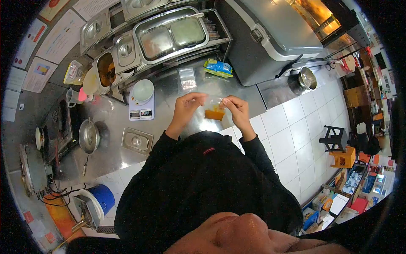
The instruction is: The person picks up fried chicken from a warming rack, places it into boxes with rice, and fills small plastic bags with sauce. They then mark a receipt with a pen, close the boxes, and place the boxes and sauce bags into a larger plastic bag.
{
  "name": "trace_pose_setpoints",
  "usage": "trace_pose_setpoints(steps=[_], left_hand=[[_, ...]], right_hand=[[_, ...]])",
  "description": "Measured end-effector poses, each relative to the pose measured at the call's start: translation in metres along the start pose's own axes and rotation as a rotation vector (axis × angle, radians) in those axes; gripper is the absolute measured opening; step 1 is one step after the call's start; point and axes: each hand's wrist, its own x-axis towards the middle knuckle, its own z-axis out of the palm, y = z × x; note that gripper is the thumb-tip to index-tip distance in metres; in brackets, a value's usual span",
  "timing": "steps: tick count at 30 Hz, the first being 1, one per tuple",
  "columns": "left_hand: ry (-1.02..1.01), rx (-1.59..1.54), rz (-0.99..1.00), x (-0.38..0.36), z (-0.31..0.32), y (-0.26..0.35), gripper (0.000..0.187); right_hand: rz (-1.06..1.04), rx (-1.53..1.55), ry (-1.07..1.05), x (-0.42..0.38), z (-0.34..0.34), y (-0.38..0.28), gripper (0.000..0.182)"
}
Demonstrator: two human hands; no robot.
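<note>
Both arms, clad in black sleeves (260, 154), are stretched forward from the body and angled slightly inward, the wrists left bare. The left hand (189, 111) and the right hand (237, 111) are held at nearly the same level, near each other above the counter's front edge. On the right hand, the fingers are curled and a pinch is made with the thumb at the upper corner of a clear bag (215, 113). On the left hand, thumb and fingers are drawn together beside the bag's other upper corner; whether the film is caught there cannot be told. The bag is suspended between the hands, its bottom filled with an orange-brown liquid.

The work area is formed by a steel counter (164, 91), bordered on the right by a white-tiled floor (287, 127). The counter's back is occupied by a large grey box (243, 51) and, to its left, a steel tray (139, 48) in which two square containers are held. At the left, a blue bucket (102, 198) is seen below the counter, and a steel pan (89, 137) is set on top. A white scale (141, 113) is placed nearer the left hand, with a pale bowl (143, 90) rested on it. Beyond the hands, a blue-and-yellow packet (218, 67) is laid near flat clear sachets (187, 79).
</note>
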Motion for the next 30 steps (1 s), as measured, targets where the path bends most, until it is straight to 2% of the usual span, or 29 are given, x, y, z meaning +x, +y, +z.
trace_pose_setpoints(steps=[1, 3, 5, 6, 7, 8, 10, 14, 18, 20, 21, 23, 24, 26, 27, 28, 30], left_hand=[[0.050, -0.009, -0.032, 0.001, -0.005, -0.009, 0.016], [0.106, -0.015, -0.063, -0.001, -0.012, -0.024, 0.019], [0.342, -0.110, -0.210, -0.001, -0.014, -0.038, 0.022], [0.353, -0.107, -0.208, 0.001, -0.012, -0.044, 0.022], [0.443, -0.101, -0.168, 0.003, -0.008, -0.048, 0.023], [0.530, -0.092, -0.128, 0.003, -0.005, -0.051, 0.023], [0.518, -0.178, -0.193, 0.003, 0.000, -0.042, 0.022], [0.467, -0.346, -0.339, 0.005, 0.000, -0.040, 0.021], [0.468, -0.385, -0.413, 0.006, 0.005, -0.043, 0.025], [0.640, 0.200, 0.244, 0.009, 0.011, -0.058, 0.030], [0.637, 0.198, 0.246, 0.007, 0.008, -0.049, 0.030], [0.138, 0.570, 0.398, -0.001, -0.001, -0.016, 0.033], [0.132, 0.569, 0.396, -0.003, 0.000, -0.012, 0.033], [-0.221, 0.496, 0.234, -0.008, 0.001, -0.006, 0.026], [-0.205, 0.515, 0.143, -0.010, 0.004, -0.002, 0.018], [-0.207, 0.514, 0.144, -0.009, 0.002, -0.004, 0.018], [-0.322, 0.440, -0.075, -0.006, -0.007, -0.011, 0.015]], right_hand=[[0.000, 0.003, -0.004, 0.002, -0.004, 0.016, 0.018], [-0.171, -0.575, 0.143, 0.006, -0.005, 0.030, 0.016], [-0.194, -0.559, 0.102, 0.002, 0.004, 0.026, 0.016], [-0.213, -0.545, 0.069, -0.001, 0.011, 0.016, 0.018], [-0.051, -0.415, -0.056, -0.004, 0.019, 0.003, 0.026], [-0.048, -0.408, -0.060, -0.007, 0.029, -0.008, 0.026], [0.031, -0.212, -0.299, -0.011, 0.046, -0.024, 0.025], [0.046, -0.329, -0.277, -0.009, 0.046, -0.010, 0.016], [0.010, -0.319, -0.237, -0.009, 0.044, -0.004, 0.014], [0.096, -0.149, -0.099, -0.007, 0.040, 0.007, 0.016], [0.095, -0.150, -0.096, -0.006, 0.035, 0.011, 0.016], [0.126, -0.111, 0.000, -0.003, 0.025, 0.017, 0.019], [0.130, -0.111, 0.005, -0.002, 0.023, 0.016, 0.019], [0.148, -0.164, 0.018, -0.002, 0.019, 0.010, 0.018], [0.148, -0.165, 0.020, -0.002, 0.017, 0.010, 0.018], [0.153, -0.195, 0.002, -0.002, 0.015, 0.010, 0.018], [0.156, -0.226, -0.013, -0.003, 0.011, 0.006, 0.019]])
